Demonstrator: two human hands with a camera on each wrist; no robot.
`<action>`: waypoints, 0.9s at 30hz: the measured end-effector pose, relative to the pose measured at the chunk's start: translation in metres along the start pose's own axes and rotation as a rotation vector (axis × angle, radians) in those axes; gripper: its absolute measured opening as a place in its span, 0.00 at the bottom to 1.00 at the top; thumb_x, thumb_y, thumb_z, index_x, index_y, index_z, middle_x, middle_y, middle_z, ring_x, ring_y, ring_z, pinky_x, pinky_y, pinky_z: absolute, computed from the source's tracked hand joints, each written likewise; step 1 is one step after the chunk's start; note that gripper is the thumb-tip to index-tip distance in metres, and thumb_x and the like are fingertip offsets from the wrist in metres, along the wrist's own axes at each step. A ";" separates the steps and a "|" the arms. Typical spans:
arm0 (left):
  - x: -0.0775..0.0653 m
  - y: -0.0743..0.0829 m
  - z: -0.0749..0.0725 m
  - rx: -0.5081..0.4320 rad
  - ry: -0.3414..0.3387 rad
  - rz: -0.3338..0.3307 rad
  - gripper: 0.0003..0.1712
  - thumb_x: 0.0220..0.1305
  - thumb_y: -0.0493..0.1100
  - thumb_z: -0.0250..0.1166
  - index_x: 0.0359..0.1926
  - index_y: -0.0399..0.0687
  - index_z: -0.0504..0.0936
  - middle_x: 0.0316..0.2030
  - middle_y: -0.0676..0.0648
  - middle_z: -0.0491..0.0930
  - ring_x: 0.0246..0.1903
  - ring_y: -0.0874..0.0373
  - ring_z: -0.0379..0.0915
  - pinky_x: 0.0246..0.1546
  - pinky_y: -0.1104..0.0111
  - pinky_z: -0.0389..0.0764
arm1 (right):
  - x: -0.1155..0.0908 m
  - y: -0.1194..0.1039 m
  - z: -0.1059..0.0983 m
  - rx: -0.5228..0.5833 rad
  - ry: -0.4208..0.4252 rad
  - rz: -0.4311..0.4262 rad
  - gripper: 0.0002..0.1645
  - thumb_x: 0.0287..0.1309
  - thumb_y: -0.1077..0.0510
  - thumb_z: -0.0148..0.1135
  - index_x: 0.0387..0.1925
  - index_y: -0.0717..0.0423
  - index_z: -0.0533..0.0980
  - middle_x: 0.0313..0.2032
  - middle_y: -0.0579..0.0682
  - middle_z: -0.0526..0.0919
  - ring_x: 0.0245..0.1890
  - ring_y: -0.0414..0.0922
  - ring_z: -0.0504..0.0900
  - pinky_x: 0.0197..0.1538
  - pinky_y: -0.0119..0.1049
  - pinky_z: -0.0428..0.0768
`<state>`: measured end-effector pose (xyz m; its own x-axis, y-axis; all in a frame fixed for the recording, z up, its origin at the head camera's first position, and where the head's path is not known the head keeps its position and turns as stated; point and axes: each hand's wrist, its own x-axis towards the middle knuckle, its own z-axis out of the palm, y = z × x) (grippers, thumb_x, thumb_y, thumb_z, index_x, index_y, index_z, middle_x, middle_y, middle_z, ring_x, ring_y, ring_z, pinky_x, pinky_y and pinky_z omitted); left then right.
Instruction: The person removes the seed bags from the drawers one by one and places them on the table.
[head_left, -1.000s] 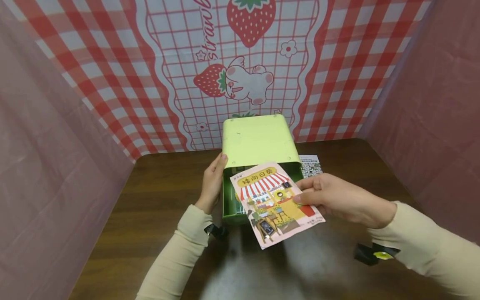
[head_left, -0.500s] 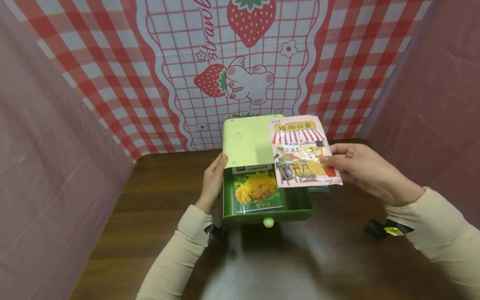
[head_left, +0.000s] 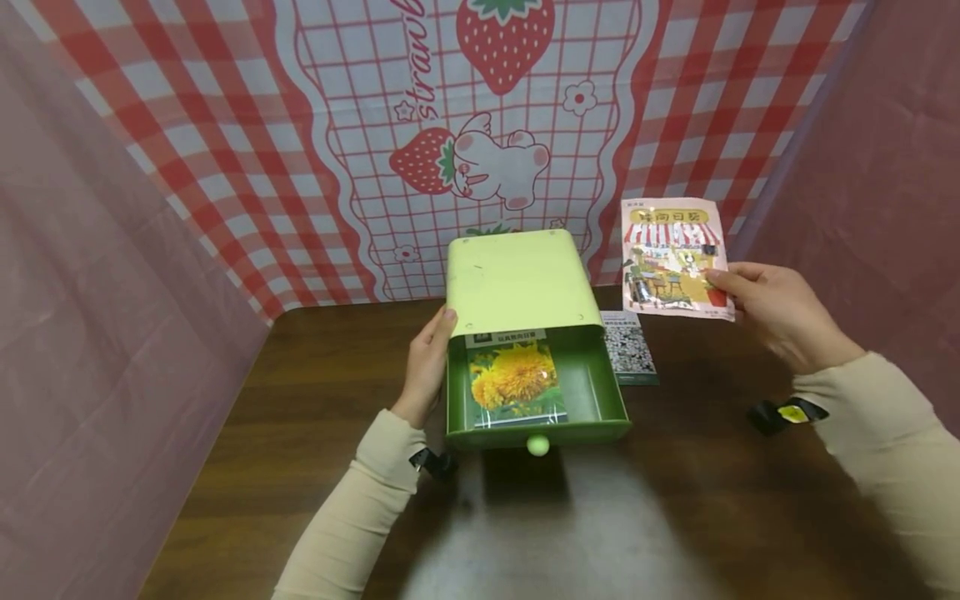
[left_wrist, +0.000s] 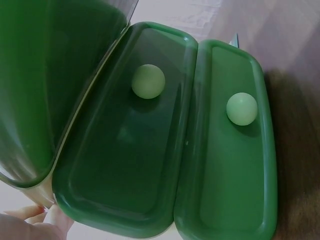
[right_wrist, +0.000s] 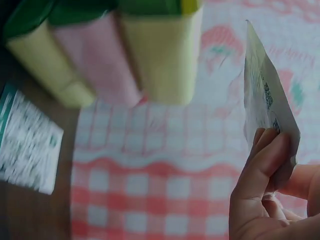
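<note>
My right hand (head_left: 787, 312) pinches a pink seed packet (head_left: 675, 258) printed with a striped shop awning, thumb on its front. It is held up to the right of a pale-green drawer cabinet (head_left: 521, 279). In the right wrist view the packet (right_wrist: 267, 95) is seen nearly edge-on, fingers behind it. My left hand (head_left: 423, 367) rests against the cabinet's left side, thumb at the front corner. The top green drawer (head_left: 585, 392) is pulled out. Inside it, on the left, lies a packet with yellow flowers (head_left: 517, 379).
A packet with small white flowers (head_left: 628, 350) lies on the wooden table (head_left: 322, 417) right of the cabinet. Two lower drawer fronts (left_wrist: 232, 165) with round knobs show closed in the left wrist view. A checked strawberry cloth (head_left: 360, 100) hangs behind; pink cloth hangs at both sides.
My right hand has lifted the pink packet from in front of the drawer, up and to the right. This uncovers the drawer and the yellow-flower packet. The left hand stays in place.
</note>
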<state>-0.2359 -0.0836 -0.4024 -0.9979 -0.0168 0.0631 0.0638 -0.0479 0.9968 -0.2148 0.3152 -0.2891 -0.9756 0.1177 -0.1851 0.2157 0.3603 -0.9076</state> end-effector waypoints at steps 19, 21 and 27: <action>-0.002 0.000 0.001 -0.014 0.000 -0.015 0.37 0.68 0.66 0.54 0.72 0.56 0.65 0.72 0.52 0.63 0.72 0.57 0.57 0.71 0.61 0.65 | 0.066 0.112 -0.030 0.142 0.219 0.106 0.33 0.68 0.48 0.54 0.66 0.64 0.63 0.19 0.27 0.76 0.20 0.28 0.76 0.23 0.24 0.79; -0.002 0.000 0.001 -0.020 -0.004 -0.013 0.37 0.69 0.66 0.54 0.72 0.55 0.65 0.72 0.51 0.63 0.71 0.57 0.58 0.70 0.60 0.66 | 0.071 0.124 -0.030 0.164 0.221 0.109 0.29 0.68 0.49 0.54 0.63 0.61 0.66 0.18 0.28 0.76 0.20 0.28 0.77 0.23 0.24 0.79; -0.003 0.001 0.000 -0.018 -0.002 -0.001 0.36 0.70 0.64 0.54 0.72 0.54 0.65 0.72 0.51 0.63 0.72 0.57 0.57 0.71 0.60 0.65 | 0.084 0.153 -0.027 0.150 0.217 0.127 0.24 0.68 0.50 0.55 0.61 0.58 0.71 0.18 0.26 0.76 0.20 0.27 0.76 0.25 0.24 0.79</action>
<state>-0.2333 -0.0834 -0.4020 -0.9979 -0.0152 0.0622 0.0631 -0.0658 0.9958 -0.2631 0.4047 -0.4334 -0.9064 0.3539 -0.2306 0.3114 0.1910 -0.9309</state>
